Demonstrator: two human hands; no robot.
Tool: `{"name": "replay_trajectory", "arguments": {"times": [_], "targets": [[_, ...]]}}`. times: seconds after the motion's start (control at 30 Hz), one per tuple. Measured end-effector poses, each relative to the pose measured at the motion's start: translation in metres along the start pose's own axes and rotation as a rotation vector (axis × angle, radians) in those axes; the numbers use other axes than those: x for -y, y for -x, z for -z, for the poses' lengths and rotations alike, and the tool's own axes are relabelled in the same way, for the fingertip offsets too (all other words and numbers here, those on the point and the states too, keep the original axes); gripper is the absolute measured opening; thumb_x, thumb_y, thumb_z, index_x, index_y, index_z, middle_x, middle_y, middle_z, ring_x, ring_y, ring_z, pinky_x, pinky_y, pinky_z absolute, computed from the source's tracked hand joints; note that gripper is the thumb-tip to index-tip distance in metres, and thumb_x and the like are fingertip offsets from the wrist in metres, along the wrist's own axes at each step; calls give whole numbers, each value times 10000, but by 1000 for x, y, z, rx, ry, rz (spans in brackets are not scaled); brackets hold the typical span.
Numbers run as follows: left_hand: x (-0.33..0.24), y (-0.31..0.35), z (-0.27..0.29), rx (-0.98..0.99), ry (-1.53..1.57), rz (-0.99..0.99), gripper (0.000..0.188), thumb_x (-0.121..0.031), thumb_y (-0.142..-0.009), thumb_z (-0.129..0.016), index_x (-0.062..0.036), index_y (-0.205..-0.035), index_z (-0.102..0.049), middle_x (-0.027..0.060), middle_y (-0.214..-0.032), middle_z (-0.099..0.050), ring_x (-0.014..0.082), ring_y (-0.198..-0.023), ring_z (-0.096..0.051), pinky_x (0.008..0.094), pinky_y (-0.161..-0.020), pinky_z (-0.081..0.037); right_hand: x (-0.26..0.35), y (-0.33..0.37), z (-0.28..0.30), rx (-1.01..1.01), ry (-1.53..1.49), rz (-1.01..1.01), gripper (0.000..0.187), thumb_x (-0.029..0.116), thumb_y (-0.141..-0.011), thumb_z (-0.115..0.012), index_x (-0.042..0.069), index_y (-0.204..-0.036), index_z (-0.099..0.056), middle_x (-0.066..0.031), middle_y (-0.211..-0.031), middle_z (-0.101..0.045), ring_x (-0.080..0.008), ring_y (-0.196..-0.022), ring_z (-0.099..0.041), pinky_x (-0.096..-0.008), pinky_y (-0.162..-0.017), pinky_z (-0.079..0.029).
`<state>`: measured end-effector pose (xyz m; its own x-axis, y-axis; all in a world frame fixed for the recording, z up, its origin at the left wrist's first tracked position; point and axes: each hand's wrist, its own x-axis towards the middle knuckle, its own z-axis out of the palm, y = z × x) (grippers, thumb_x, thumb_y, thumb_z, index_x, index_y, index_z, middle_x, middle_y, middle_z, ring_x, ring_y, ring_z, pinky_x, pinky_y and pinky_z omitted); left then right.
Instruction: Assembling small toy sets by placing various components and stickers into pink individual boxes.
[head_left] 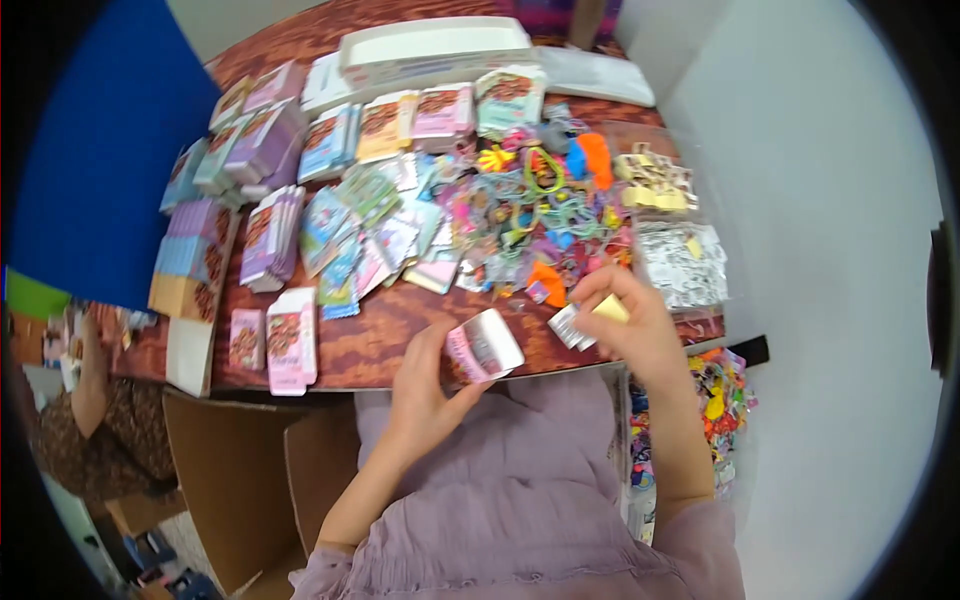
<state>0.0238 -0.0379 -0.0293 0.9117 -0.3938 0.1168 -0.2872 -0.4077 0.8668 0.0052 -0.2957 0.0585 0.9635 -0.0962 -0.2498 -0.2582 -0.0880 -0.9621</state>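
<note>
My left hand (425,385) is wrapped round a small pink carton (468,355). The carton's top is open and tilted toward the right, showing its white inside. Just right of it, above the table's near edge, my right hand (640,325) pinches a small silver packet (572,327). A pale yellow piece (610,308) sits among the same fingers. Beyond this hand lie an orange piece (546,282) and a heap of colourful small toys and bands (545,205). Sachets and cards (385,235) are spread left of the heap.
Stacked pastel cartons (270,145) line the left and back of the table. A long white tray (435,50) stands behind them. Silver packets (683,262) and pale yellow pieces (655,178) fill the right side. Below are a cardboard box (235,480) and, far left, another person's arm (90,375).
</note>
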Motion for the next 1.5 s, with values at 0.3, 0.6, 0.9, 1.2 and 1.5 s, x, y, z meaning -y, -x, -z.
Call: {"name": "replay_trajectory", "arguments": {"times": [0.3, 0.6, 0.9, 1.2, 1.5], "targets": [[0, 15, 8, -92, -221, -71, 778, -115, -697, -838, -10, -1362, -449, 202, -1339, -519, 389, -1208, -530, 442, -982, -471, -32, -3, -106, -44, 579, 429, 248, 46, -820, -672, 34, -1063, -623, -175, -954, -657, -364, -861, -652, -411, -740, -517], [5, 20, 15, -125, -187, -64, 784, -111, -696, -836, -7, -1366, -442, 202, -1340, -520, 386, -1222, -521, 445, -993, -464, -22, 1, -108, 34, 524, 477, 403, -14, -822, -645, 22, -1219, -587, -168, -1101, -649, -370, -982, -650, -408, -842, -515], [10, 23, 17, -152, -130, -43, 777, -118, -695, -843, -7, -1355, -447, 203, -1318, -528, 387, -1191, -541, 432, -978, -478, -10, 3, -116, 23, 537, 518, 399, -28, -815, -671, 32, -1202, -597, -136, -995, -633, -291, -782, -651, -360, -703, -520], [20, 27, 7, -179, 323, 46, 842, -82, -694, -836, -21, -1402, -384, 180, -1405, -479, 358, -1267, -522, 416, -992, -481, -21, 15, -115, -83, 506, 855, 216, 24, -753, -746, 22, -947, -652, -147, -1085, -615, -307, -912, -584, -381, -716, -488], [21, 24, 1, -249, 132, -188, 804, -41, -723, -770, -2, -1408, -351, 221, -1440, -454, 417, -1364, -434, 460, -1104, -383, -30, 20, -120, -52, 640, 817, 246, 105, -778, -754, 14, -982, -650, -170, -1193, -606, -351, -1022, -588, -402, -810, -498]]}}
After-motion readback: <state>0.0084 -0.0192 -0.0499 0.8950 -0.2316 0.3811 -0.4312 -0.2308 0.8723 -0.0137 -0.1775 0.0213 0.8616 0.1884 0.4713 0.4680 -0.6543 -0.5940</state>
